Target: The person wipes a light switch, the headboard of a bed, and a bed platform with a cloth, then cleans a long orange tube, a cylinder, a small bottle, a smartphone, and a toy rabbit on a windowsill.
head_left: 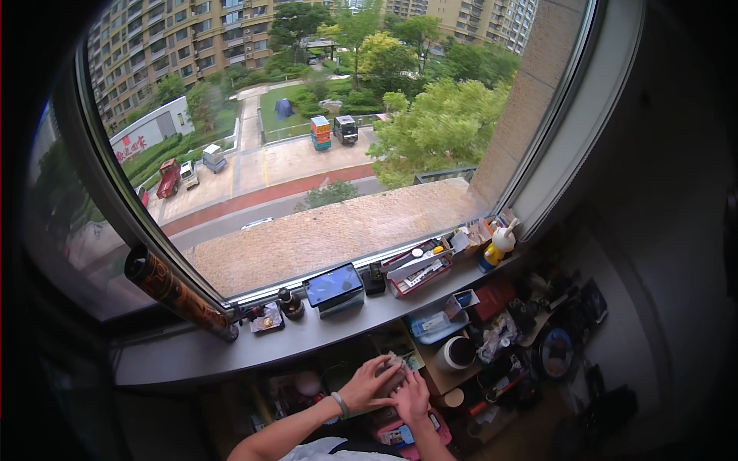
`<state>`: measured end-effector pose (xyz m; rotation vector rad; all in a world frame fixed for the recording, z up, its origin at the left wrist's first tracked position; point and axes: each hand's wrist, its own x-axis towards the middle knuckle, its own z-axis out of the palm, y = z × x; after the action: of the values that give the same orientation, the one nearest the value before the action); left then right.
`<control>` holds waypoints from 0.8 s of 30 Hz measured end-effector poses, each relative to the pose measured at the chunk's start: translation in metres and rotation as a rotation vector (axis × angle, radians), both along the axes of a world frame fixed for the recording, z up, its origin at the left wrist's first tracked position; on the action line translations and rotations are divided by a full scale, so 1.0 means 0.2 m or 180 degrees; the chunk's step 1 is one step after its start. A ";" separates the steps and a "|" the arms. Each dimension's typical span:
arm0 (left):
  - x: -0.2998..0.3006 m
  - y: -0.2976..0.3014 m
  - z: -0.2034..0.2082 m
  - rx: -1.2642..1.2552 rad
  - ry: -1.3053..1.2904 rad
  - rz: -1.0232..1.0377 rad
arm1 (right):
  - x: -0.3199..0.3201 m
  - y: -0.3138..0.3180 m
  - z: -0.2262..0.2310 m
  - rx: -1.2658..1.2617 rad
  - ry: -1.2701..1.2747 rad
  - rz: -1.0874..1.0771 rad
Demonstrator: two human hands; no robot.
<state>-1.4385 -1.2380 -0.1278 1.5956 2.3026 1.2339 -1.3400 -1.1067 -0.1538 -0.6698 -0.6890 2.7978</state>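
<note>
My left hand (pixel 367 388), with a pale bangle (pixel 340 405) at its wrist, is closed around a small greyish-beige lump (pixel 395 364). From the other side my right hand (pixel 413 397) grips the same lump, its fingertips close to those of the left. Much of the lump is hidden by my fingers, and I cannot make out its kind. Both hands are over the cluttered desk below the windowsill. Beneath my right forearm lies a pink-edged box (pixel 440 427), partly covered.
The windowsill (pixel 177 355) carries a tall dark patterned tube (pixel 178 294), a dark bottle (pixel 290 305), a blue-topped box (pixel 334 287), a red-and-white tray of small items (pixel 417 270) and a white-and-yellow figurine (pixel 498 247). A white round container with a black lid (pixel 455 354) stands right of my hands.
</note>
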 end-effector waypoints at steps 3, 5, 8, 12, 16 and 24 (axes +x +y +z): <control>-0.03 0.05 -0.03 0.0054 -0.0077 -0.0116 | -0.06 0.07 -0.12 0.0341 0.0186 0.0306; -0.11 0.08 -0.04 0.0086 0.0059 -0.0194 | -0.09 0.14 -0.10 0.0909 0.0005 0.0674; -0.26 0.18 0.06 0.0069 0.0516 -0.0042 | -0.18 0.35 -0.05 0.2245 -0.0455 0.0302; -0.47 0.42 -0.11 0.0195 0.0628 -0.0249 | -0.32 0.72 -0.08 0.3387 -0.0943 -0.1111; -0.56 0.62 -0.39 -0.1010 0.1801 0.0628 | -0.46 0.91 -0.10 0.5202 -0.1395 -0.1294; -0.56 0.91 -0.52 -0.1019 0.1733 0.0672 | -0.43 0.97 -0.16 0.6014 -0.1608 -0.0547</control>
<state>-1.5496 -1.0558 -0.2322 1.7603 2.8615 0.4355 -1.4263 -0.9137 -0.1863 -0.7362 -2.4110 0.7702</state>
